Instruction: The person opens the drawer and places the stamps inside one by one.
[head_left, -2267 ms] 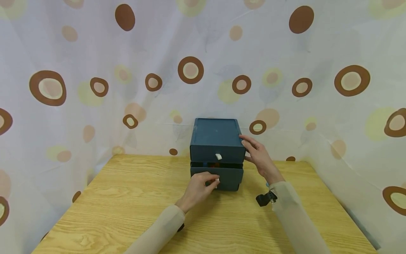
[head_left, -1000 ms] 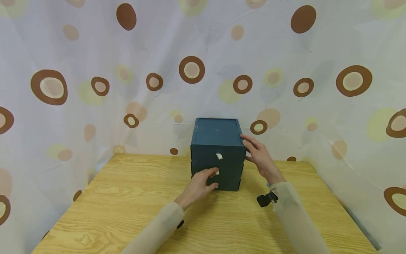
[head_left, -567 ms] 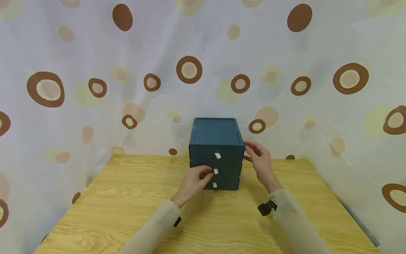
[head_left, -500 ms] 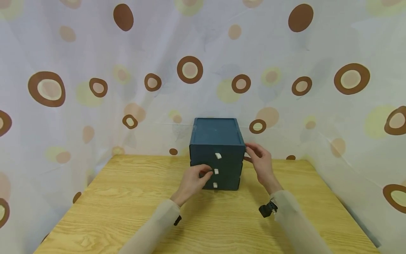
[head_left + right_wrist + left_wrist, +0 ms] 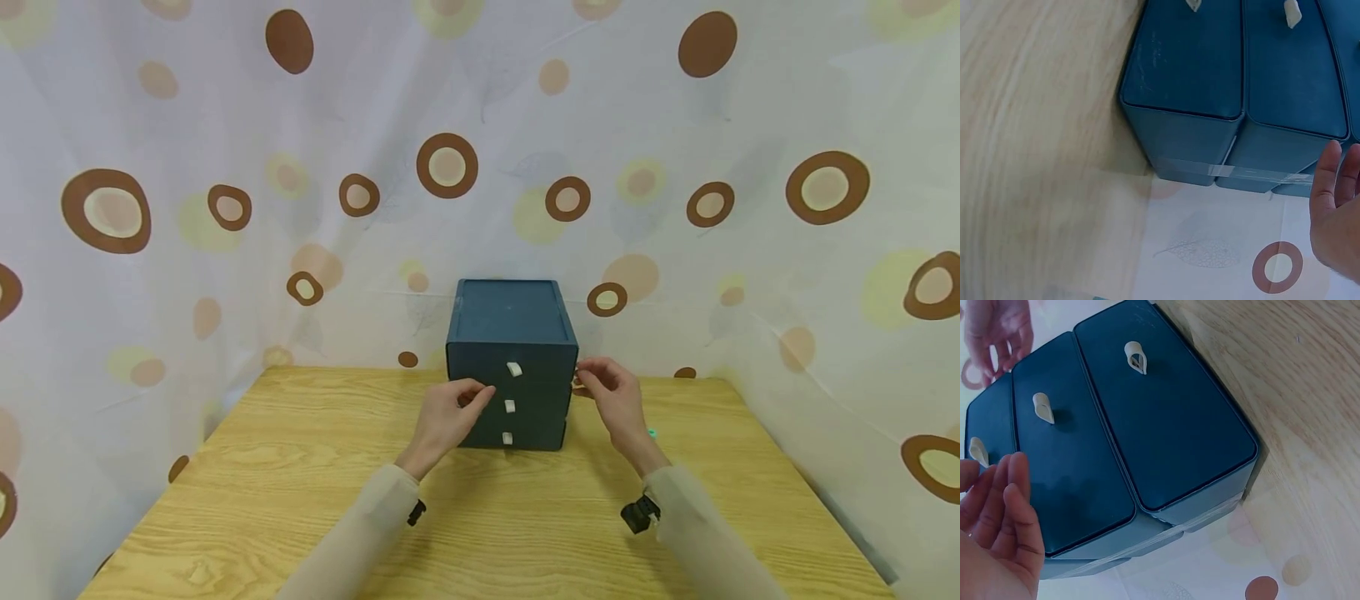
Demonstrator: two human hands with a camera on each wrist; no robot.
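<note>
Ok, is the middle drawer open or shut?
Shut: the middle drawer sits flush between the top drawer and bottom drawer, with no interior showing.

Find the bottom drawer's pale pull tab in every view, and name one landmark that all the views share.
Head: bottom tab, below centre, lowest of three.
Left wrist: bottom tab, upper part, just left of centre.
Right wrist: bottom tab, cut off by the top edge.
Shared landmark: wooden table.

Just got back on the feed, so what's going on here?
A person is at a blue drawer unit on a wooden table. Its three drawers look closed, with the white pull tabs free. The left hand hovers before the front, holding nothing; the right hand is at the unit's right side, contact unclear.
</note>
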